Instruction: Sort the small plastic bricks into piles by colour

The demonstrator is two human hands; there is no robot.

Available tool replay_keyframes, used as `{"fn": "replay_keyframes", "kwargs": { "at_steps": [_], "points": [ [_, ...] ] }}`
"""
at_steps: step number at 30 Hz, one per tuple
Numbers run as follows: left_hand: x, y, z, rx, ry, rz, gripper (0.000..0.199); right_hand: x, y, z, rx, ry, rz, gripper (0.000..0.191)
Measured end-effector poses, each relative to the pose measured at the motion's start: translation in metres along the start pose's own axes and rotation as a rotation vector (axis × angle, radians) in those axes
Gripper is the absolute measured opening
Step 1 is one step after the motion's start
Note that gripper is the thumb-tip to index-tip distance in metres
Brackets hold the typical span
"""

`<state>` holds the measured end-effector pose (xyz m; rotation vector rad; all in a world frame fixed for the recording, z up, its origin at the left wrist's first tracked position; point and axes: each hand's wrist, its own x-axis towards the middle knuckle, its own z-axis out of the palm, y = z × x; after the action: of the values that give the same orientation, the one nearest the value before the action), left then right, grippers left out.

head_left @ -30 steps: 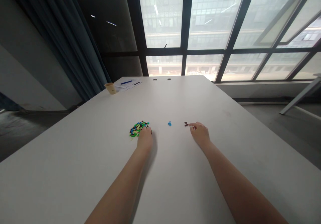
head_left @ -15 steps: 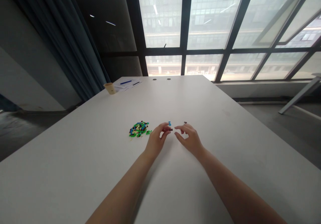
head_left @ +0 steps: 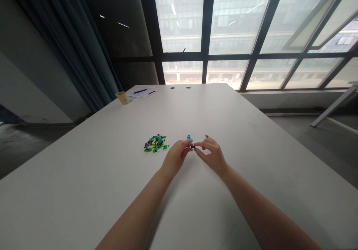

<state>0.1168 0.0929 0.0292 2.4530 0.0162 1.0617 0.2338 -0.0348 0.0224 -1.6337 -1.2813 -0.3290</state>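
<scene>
Between my two hands is a small dark brown building brick (head_left: 192, 146). The thumb and fingers of my left hand (head_left: 179, 152) pinch its left end, while my right hand (head_left: 212, 152) pinches the right end. Just beyond my left fingertips lie a few small blue bricks (head_left: 188, 136). Another dark brick (head_left: 206, 136) rests behind my right hand, partly covered by its fingers. Left of my left hand, a pile of small bricks (head_left: 155, 143) in green, blue, yellow and dark brown is spread on the white table (head_left: 184, 110).
A tan paper cup (head_left: 122, 98) stands at the table's far left edge. Beside it are sheets of paper (head_left: 133, 94) with a blue pen (head_left: 140, 91) and a dark pen (head_left: 151, 92). Two round dark discs (head_left: 180, 88) are at the far end, before the windows.
My left hand has shifted slightly right with the dark brown brick, and my right finger and thumb have closed on its other end. The pile has stayed put.
</scene>
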Motion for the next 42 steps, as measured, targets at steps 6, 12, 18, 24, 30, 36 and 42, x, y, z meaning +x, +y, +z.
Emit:
{"fn": "replay_keyframes", "kwargs": {
  "at_steps": [6,12,18,24,30,36,42],
  "points": [
    [0.001,0.0,-0.001,0.017,0.009,-0.063,0.021,0.002,-0.002,-0.005,0.001,0.032,-0.009,0.009],
    [0.005,-0.001,-0.003,0.007,-0.063,-0.068,0.012,0.002,-0.001,-0.006,-0.02,0.046,-0.012,0.008],
    [0.006,-0.01,-0.003,0.143,-0.092,-0.235,0.014,0.003,0.01,-0.008,-0.065,0.031,0.027,0.011],
    [-0.002,-0.039,-0.008,0.556,-0.291,-0.521,0.031,0.0,0.052,-0.02,-0.324,0.022,0.392,0.019],
    [-0.008,-0.054,-0.003,0.664,-0.45,-0.588,0.034,-0.004,0.071,-0.018,-0.511,-0.2,0.753,0.021],
    [-0.007,-0.06,-0.004,0.619,-0.437,-0.594,0.032,-0.003,0.071,-0.017,-0.524,-0.217,0.766,0.022],
    [-0.009,-0.067,-0.008,0.614,-0.389,-0.673,0.025,-0.005,0.065,-0.019,-0.542,-0.263,0.707,0.02]
  ]
}}
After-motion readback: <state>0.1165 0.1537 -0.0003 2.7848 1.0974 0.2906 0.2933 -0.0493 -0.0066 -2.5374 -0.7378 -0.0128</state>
